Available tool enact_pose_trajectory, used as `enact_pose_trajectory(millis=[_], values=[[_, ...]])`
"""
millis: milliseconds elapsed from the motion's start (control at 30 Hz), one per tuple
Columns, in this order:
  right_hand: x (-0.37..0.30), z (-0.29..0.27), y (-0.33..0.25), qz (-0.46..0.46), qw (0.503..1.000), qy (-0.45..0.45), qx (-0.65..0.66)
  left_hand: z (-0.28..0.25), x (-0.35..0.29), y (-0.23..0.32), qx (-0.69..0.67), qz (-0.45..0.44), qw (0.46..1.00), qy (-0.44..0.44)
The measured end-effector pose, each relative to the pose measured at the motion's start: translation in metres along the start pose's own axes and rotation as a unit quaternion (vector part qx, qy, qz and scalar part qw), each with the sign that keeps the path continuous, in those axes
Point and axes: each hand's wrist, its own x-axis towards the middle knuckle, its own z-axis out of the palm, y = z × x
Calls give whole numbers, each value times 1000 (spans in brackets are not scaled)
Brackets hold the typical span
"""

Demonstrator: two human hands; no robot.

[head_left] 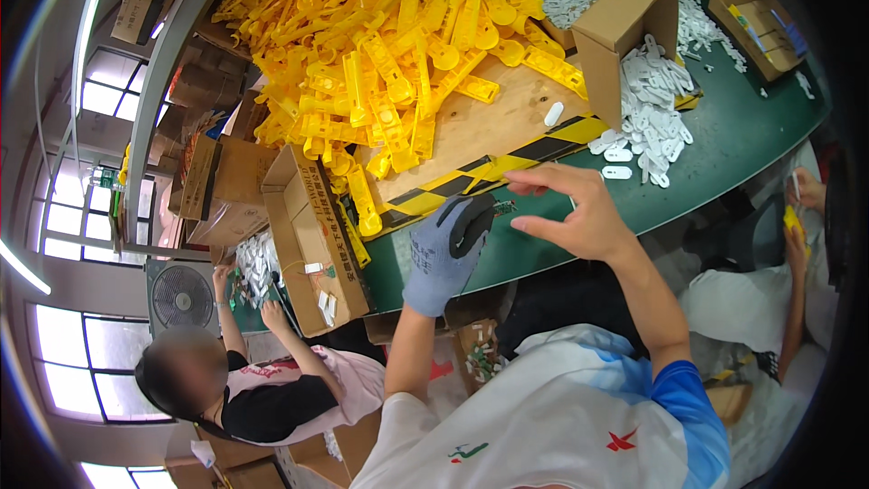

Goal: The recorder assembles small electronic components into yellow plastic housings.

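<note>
My left hand (444, 249) wears a grey glove with black on the palm side. Its fingers are closed on a small green circuit board (504, 207), whose end sticks out toward the right. Bare and just right of it, my right hand (593, 217) has its thumb and forefinger spread apart, with nothing clearly held between them. Both hands are above the near edge of the green table (733, 140), in front of a wooden board (471, 131) edged with black-and-yellow tape. A single white oval plastic cover (554, 114) lies on that board.
Yellow plastic parts (389, 63) form a big heap behind. White covers (647, 113) spill from a tipped cardboard box (625, 32). An open carton (312, 240) stands left. One co-worker (281, 380) handles parts at left; another person's hand (797, 235) holds something yellow at right.
</note>
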Motion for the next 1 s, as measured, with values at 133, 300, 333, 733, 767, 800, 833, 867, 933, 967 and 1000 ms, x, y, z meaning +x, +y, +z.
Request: enact_pose_trajectory(millis=[133,300,333,733,767,800,833,867,933,967,1000], values=[[12,-12,6,-59,988,-105,-100,-6,10,7,50,72,996,18],[14,-21,13,-32,986,-148,-63,-1,-3,-13,-161,-13,987,7],[13,-21,13,-31,986,-150,-60,6,-9,-22,-266,-21,962,62],[16,-37,12,-70,990,-121,19,106,-54,-62,-280,-252,922,-89],[16,-37,14,-69,990,-119,19,109,-50,-57,-269,-178,946,-22],[16,-37,15,-67,990,-119,20,109,-47,-50,-255,-102,960,44],[15,-37,16,-65,991,-118,21,101,-48,-35,-319,-151,935,-17],[14,-38,16,-63,991,-115,21,100,-51,-34,-319,-152,935,-21],[15,-39,16,-65,992,-103,16,98,-56,-31,-698,-293,642,-122],[16,-39,15,-66,993,-101,16,99,-65,-34,-731,-245,617,-159],[16,-42,16,-69,993,-95,12,95,-73,-40,-785,-270,539,-139]])
